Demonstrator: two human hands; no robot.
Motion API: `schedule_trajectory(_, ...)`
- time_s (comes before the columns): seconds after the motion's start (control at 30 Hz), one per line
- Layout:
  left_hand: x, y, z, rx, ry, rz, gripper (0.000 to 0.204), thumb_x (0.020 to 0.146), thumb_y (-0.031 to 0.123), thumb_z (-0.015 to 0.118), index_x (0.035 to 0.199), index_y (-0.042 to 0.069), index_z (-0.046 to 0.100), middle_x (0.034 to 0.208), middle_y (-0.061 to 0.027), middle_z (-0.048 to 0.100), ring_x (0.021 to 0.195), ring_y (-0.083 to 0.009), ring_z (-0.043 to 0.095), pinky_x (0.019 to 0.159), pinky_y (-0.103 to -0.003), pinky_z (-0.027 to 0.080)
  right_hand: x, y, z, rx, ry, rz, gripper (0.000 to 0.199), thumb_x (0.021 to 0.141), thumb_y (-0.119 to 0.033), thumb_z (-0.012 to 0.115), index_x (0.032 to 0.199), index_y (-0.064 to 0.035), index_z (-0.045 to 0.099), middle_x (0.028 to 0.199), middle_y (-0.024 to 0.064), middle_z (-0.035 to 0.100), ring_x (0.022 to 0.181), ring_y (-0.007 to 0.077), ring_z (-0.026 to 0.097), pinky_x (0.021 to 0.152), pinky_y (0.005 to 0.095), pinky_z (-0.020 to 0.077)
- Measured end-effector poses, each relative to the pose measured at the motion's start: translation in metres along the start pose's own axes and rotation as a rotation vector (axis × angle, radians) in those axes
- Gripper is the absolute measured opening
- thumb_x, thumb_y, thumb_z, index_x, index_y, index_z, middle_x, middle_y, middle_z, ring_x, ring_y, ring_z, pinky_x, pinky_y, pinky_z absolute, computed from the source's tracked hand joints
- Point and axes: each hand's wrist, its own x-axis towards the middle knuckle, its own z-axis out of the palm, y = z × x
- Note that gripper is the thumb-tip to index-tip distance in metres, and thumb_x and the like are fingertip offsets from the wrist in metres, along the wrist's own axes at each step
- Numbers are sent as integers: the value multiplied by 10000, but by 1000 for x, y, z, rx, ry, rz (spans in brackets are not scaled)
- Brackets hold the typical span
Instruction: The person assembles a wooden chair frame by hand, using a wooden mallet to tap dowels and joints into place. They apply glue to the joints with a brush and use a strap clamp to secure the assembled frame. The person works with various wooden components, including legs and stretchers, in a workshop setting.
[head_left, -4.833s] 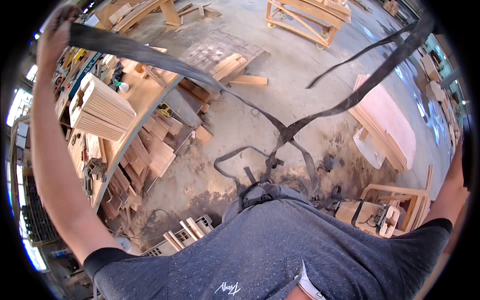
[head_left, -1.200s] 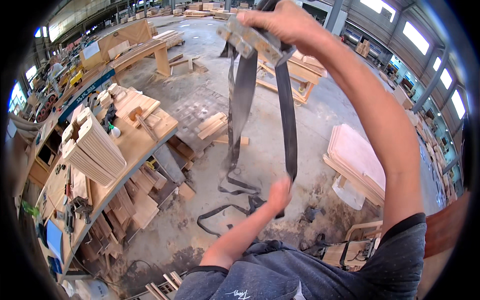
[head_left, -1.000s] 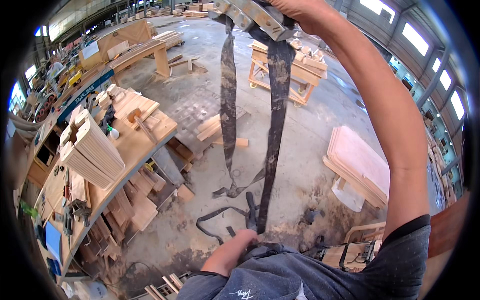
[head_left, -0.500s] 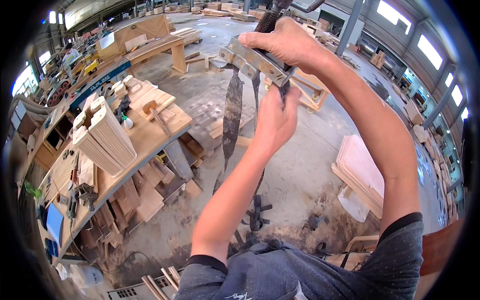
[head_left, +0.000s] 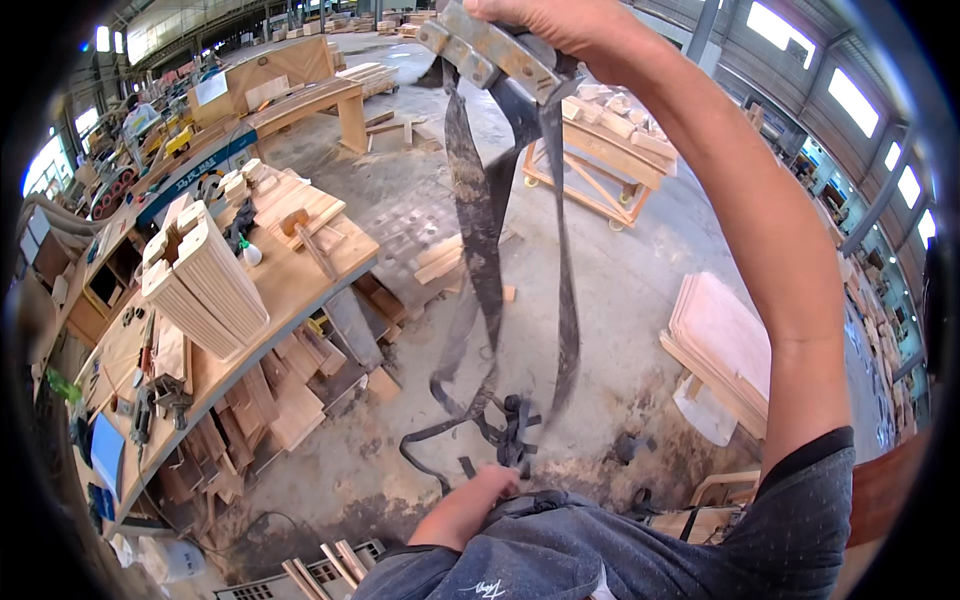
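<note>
At the top, my right hand (head_left: 545, 22) is raised and closed over a worn, rusty metal strap tensioner (head_left: 505, 58), with the thumb across its upper edge. Dirty dark webbing strap (head_left: 472, 190) hangs from the metal in long loops toward the floor. Low in front of my body is my left hand (head_left: 492, 480), close to a tangle of black strap (head_left: 514, 430); its fingers are hidden, so whether it grips the strap does not show.
A workbench (head_left: 330, 235) on the left bears a stack of slotted wooden panels (head_left: 205, 285), a wooden mallet (head_left: 310, 235) and tools. Planks (head_left: 285, 390) lean beneath it. Wooden boards (head_left: 720, 335) are stacked at right. A wheeled wooden cart (head_left: 590, 165) stands ahead.
My left hand has dropped from beside the tensioner down to waist level. My right hand has risen slightly with the metal piece, and the strap now hangs in wider loops.
</note>
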Motion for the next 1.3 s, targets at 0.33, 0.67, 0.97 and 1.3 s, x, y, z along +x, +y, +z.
schedule_trajectory(0.33, -227, 147, -328, -626, 1309, 405, 758, 823, 324, 828, 1356, -67, 459, 1283, -204, 566, 1136, -292, 571, 994, -382, 475, -37, 15, 24, -25, -83, -138, 537, 786, -523, 795, 829, 11, 747, 729, 45, 650, 691, 158, 585, 662, 322, 474)
schedule_trajectory(0.67, -216, 189, -392, -853, 1705, 497, 270, 1038, 199, 562, 894, -29, 585, 712, -137, 563, 653, -256, 566, 646, -411, 456, -48, 5, 49, -33, -118, -218, 557, 795, -551, 786, 655, -36, 623, 599, -10, 486, 572, 111, 423, 545, 337, 370)
schedule_trajectory(0.97, 31, 36, -41, 260, 541, 114, 193, 800, 170, 673, 968, 96, 733, 965, -131, 727, 1013, -298, 692, 850, -490, 494, -14, -31, 27, 62, -106, -83, 462, 813, -467, 750, 666, -30, 719, 570, 48, 580, 512, 138, 505, 492, 345, 380)
schedule_trajectory(1.3, -199, 55, -212, -228, 931, 65, 733, 849, 385, 764, 1366, -79, 528, 1288, -320, 613, 1222, -415, 602, 1032, -452, 487, -29, -28, 25, 125, -149, -149, 418, 839, -388, 738, 711, 10, 721, 594, 46, 596, 539, 138, 528, 516, 341, 421)
